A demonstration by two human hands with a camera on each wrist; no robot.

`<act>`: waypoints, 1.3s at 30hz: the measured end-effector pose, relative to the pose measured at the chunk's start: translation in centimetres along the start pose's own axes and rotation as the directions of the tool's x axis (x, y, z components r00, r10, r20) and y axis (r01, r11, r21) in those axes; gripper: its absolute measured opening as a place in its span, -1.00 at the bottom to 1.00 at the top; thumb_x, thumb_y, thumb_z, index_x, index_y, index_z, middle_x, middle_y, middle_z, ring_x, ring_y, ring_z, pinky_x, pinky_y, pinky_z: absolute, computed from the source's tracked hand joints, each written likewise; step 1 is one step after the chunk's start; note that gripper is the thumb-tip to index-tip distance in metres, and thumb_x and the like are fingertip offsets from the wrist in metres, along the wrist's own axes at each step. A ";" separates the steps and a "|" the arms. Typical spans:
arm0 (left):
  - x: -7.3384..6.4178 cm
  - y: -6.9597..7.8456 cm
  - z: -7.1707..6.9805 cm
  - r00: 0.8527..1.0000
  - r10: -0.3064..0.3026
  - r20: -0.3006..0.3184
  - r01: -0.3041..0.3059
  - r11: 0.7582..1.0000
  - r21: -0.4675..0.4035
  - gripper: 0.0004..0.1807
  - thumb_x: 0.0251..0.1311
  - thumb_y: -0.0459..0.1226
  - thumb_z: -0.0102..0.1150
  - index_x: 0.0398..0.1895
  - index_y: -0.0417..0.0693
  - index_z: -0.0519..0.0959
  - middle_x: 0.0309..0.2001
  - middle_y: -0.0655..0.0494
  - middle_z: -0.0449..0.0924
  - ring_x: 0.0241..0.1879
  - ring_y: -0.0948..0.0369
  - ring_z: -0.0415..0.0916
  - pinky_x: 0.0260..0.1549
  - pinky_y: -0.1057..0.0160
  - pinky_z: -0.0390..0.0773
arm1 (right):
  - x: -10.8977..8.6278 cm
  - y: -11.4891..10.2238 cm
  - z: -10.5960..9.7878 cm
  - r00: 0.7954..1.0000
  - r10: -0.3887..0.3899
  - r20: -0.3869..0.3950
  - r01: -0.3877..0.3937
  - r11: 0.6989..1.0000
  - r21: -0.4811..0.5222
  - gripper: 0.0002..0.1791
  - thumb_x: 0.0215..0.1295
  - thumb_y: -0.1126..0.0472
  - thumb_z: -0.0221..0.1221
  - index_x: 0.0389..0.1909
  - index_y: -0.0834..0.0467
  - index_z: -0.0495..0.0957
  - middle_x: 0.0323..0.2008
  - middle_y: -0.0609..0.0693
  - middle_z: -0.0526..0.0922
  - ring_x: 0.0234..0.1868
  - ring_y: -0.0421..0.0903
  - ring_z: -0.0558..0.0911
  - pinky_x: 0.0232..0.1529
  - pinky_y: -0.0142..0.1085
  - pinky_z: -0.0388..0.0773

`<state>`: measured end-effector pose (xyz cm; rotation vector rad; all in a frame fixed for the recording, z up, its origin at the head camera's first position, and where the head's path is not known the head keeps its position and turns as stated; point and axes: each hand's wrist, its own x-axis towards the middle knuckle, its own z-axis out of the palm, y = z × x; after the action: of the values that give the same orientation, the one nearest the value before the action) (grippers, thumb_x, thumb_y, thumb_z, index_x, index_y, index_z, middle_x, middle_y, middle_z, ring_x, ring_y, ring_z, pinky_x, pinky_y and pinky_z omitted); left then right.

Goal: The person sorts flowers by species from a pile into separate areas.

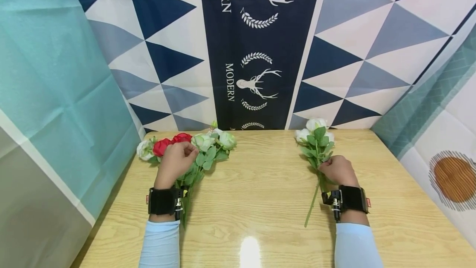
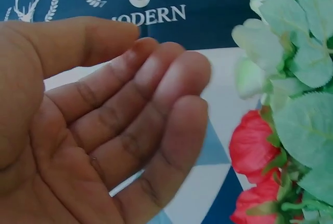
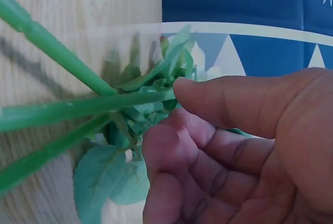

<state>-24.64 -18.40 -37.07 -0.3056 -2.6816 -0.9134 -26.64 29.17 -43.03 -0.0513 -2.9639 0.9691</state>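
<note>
In the head view a bunch of white artificial roses (image 1: pixel 316 125) lies at the table's right, its green stems (image 1: pixel 312 204) pointing toward me. My right hand (image 1: pixel 339 169) is at the upper stems, below the leaves. Seen from the right wrist, thumb and fingertips pinch one green stem (image 3: pixel 88 104), while other stems spread to the left. At the left, red roses (image 1: pixel 163 147) and white ones (image 1: pixel 203 142) lie together with leaves. Over this bunch hovers my left hand (image 1: pixel 177 160), holding nothing, fingers loosely bent, red blooms (image 2: pixel 255 146) beside it in its wrist view.
The light wooden table (image 1: pixel 253 185) stretches between the two bunches. A patterned cloth (image 1: pixel 253 53) with deer heads and triangles hangs at its back edge. Teal fabric (image 1: pixel 55 73) rises on the left, and a pale cloth with a brown circle (image 1: pixel 453 179) borders the right.
</note>
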 end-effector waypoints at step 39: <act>-1.4 -8.3 0.3 0.792 -0.608 -0.051 0.610 0.789 0.075 -0.47 0.25 0.04 0.20 -0.80 0.04 0.34 -0.78 0.18 0.18 -0.68 0.13 0.30 -0.73 0.21 0.22 | -1.3 -3.1 -2.1 0.997 -0.081 0.005 0.081 0.996 0.038 -0.66 0.42 0.07 0.14 -0.48 0.22 0.42 -0.60 0.00 0.38 -0.58 -0.06 0.36 -0.52 -0.26 0.26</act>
<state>-25.82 -24.83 -42.41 0.6383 -2.8202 -0.9354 -25.33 27.87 -39.55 0.0721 -2.9267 1.0159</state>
